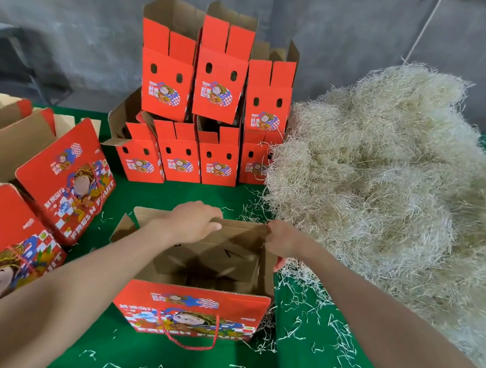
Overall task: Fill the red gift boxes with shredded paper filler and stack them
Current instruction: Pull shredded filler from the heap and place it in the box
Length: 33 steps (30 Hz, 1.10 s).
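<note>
Head: green table (178, 197), shredded paper (379, 169), grey wall (74, 31).

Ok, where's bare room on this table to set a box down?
The green strip between the open box and the stacked boxes behind it is bare. The near edge is free too, bar loose shreds. Right is buried under the filler pile; left is crowded with leaning boxes.
</note>
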Each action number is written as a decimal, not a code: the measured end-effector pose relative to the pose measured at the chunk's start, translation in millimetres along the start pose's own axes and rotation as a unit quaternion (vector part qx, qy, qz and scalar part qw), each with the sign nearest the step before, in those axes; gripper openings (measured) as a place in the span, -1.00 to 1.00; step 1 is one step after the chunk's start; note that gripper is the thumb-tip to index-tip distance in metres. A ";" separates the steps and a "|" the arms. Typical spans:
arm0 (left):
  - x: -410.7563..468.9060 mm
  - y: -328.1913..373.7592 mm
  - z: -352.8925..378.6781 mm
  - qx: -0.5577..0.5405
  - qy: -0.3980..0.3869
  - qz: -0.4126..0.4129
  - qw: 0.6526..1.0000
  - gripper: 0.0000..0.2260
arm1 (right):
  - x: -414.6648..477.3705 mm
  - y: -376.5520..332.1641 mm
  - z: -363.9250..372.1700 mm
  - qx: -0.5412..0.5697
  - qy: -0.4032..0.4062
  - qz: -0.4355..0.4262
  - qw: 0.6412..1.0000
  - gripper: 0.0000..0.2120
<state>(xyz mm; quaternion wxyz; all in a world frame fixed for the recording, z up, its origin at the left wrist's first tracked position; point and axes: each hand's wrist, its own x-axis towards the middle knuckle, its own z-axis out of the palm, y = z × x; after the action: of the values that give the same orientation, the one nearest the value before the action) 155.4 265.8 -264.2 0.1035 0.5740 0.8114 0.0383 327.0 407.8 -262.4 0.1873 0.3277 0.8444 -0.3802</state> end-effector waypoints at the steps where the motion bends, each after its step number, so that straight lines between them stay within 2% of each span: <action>1: 1.7 4.7 1.1 0.006 0.006 0.005 1.000 -0.82 | -1.5 0.6 -1.2 -0.004 0.003 0.002 1.000 -0.81; 4: 3.4 8.7 6.3 0.008 -0.002 0.000 1.000 -0.77 | -6.9 3.8 -1.3 -0.039 0.025 -0.005 0.999 -0.88; 7: 8.5 22.0 3.3 0.038 -0.060 -0.023 0.997 -0.85 | -16.8 11.1 2.4 -0.022 0.032 -0.043 0.998 -0.96; 9: 13.8 40.5 4.0 0.007 -0.061 -0.011 0.998 -0.70 | -26.2 17.1 -2.2 0.016 0.036 -0.068 0.997 -0.79; 11: 18.2 64.8 3.6 -0.073 0.004 0.043 0.996 -0.56 | -35.5 27.8 -16.6 0.017 0.099 -0.071 0.992 -0.56; 13: 23.8 91.5 -0.1 -0.146 0.055 0.081 0.984 -0.57 | -46.1 44.7 -37.0 0.028 0.191 -0.071 0.979 -0.56; 14: 28.9 104.8 -1.8 -0.171 0.057 0.087 0.980 -0.59 | -51.9 56.1 -48.6 0.039 0.233 -0.066 0.969 -0.59; 17: 51.6 150.3 -7.1 -0.234 -0.008 0.083 0.969 -0.60 | -70.3 97.2 -84.9 0.043 0.343 -0.011 0.938 -0.59; 21: 82.5 215.5 -6.6 -0.295 -0.073 0.097 0.948 -0.58 | -91.0 152.5 -113.9 -0.006 0.407 0.062 0.911 -0.52; 24: 98.3 254.3 -2.3 -0.356 -0.099 0.102 0.924 -0.56 | -100.6 193.4 -123.7 -0.037 0.420 0.095 0.902 -0.26; 26: 106.4 271.5 2.2 -0.364 -0.093 0.098 0.922 -0.53 | -100.5 219.2 -126.1 -0.010 0.382 0.107 0.918 0.04; 28: 112.9 280.9 6.7 -0.374 -0.074 0.079 0.921 -0.46 | -92.0 237.5 -122.1 0.051 0.341 0.121 0.931 0.22; 30: 121.2 283.2 8.0 -0.377 -0.041 0.053 0.924 -0.35 | -78.5 247.5 -121.5 0.103 0.347 0.146 0.921 0.17; 31: 127.3 282.1 5.8 -0.385 -0.021 0.039 0.922 -0.29 | -73.0 248.8 -124.3 0.118 0.368 0.153 0.910 0.05; 33: 144.0 278.9 -2.3 -0.429 0.022 0.011 0.903 -0.19 | -69.8 246.3 -140.4 0.146 0.448 0.136 0.871 -0.35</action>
<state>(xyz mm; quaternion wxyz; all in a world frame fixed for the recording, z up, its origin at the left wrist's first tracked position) 366.4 495.5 -229.4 0.3216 0.4823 0.7118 0.3966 538.8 608.7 -260.9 -0.2115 0.5981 0.7195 -0.2826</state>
